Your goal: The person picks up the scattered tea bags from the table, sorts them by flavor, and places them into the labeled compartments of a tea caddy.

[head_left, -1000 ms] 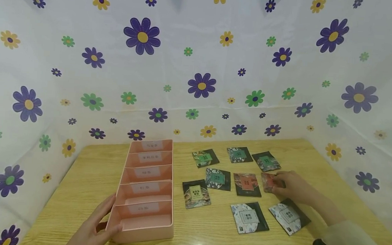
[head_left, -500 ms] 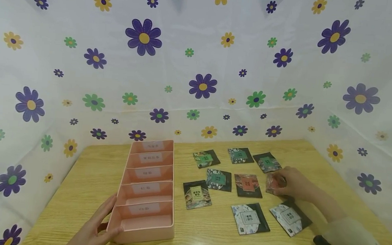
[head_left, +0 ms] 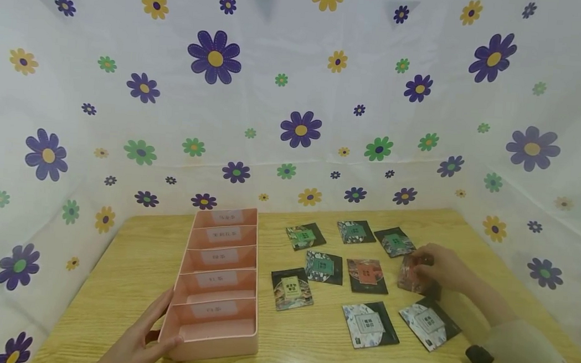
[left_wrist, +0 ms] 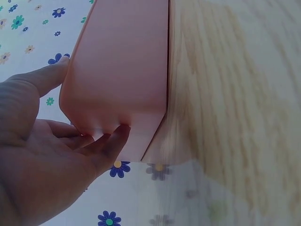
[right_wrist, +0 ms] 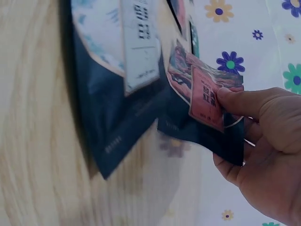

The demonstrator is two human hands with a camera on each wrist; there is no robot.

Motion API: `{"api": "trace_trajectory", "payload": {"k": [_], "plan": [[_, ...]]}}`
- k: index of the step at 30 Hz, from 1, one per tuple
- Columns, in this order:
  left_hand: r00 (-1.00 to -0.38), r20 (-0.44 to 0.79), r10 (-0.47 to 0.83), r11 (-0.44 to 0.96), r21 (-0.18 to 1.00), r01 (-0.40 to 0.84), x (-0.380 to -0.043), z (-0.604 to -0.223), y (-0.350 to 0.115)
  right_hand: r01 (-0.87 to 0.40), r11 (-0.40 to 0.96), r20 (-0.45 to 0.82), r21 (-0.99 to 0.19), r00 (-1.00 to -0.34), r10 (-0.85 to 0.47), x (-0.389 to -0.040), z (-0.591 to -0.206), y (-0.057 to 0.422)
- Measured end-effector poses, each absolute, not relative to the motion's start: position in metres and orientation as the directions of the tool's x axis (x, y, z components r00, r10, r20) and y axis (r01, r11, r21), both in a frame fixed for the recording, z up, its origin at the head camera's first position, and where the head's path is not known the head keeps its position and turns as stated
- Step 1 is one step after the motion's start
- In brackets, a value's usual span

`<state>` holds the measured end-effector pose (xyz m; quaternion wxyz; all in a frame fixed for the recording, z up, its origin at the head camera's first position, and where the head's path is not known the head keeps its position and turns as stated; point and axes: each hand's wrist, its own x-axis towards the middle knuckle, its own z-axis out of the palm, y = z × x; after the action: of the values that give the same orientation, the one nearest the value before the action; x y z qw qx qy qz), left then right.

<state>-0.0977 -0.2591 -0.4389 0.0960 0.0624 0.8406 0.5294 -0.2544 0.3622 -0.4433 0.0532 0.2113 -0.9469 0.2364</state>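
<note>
In the head view my left hand (head_left: 143, 333) grips the near left corner of a pink divided box (head_left: 233, 343). The left wrist view shows the thumb and fingers of that hand on different sides of the box (left_wrist: 122, 56). A red-labelled sachet (head_left: 407, 278) is pinched in my right hand (head_left: 440, 271), right of the other red-labelled sachet (head_left: 367, 275). Thumb on its front, fingers behind, the right hand (right_wrist: 277, 136) holds the sachet (right_wrist: 207, 96) tilted in the right wrist view. Near it a white-patterned sachet (head_left: 429, 322) lies on the table.
A second white-patterned sachet (head_left: 370, 324) lies at the front. Left of the red one are a yellow-labelled sachet (head_left: 292, 289) and a teal-labelled sachet (head_left: 324, 267). Several green- or teal-labelled sachets, one a green-labelled sachet (head_left: 305, 236), lie at the back. Flowered cloth (head_left: 256, 90) surrounds the wooden table (head_left: 306, 338).
My right hand has drawn the red-labelled sachet to the right, away from the other red one, and more of it now shows. The left hand keeps its grip on the box.
</note>
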Motion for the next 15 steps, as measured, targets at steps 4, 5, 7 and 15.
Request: {"api": "trace_trajectory", "payload": {"k": [4, 5, 7, 15], "plan": [[-0.969, -0.128, 0.212, 0.439, 0.898, -0.022, -0.1, -0.438, -0.259, -0.424, 0.777, 0.211, -0.466, -0.905, -0.368, -0.252, -0.434, 0.368], [-0.969, -0.129, 0.211, 0.44, 0.898, -0.023, -0.1, -0.438, -0.259, -0.424, 0.77, 0.211, -0.476, -0.905, -0.368, -0.251, -0.432, 0.369], [-0.969, -0.123, 0.212, 0.443, 0.897, -0.017, -0.101, -0.438, -0.259, -0.42, 0.749, 0.212, -0.512, -0.907, -0.364, -0.25, -0.428, 0.372], [-0.966, -0.123, 0.226, 0.445, 0.895, -0.01, -0.101, -0.441, -0.262, -0.459, 0.669, 0.264, -0.585, -0.887, -0.378, -0.244, -0.415, 0.38]]}}
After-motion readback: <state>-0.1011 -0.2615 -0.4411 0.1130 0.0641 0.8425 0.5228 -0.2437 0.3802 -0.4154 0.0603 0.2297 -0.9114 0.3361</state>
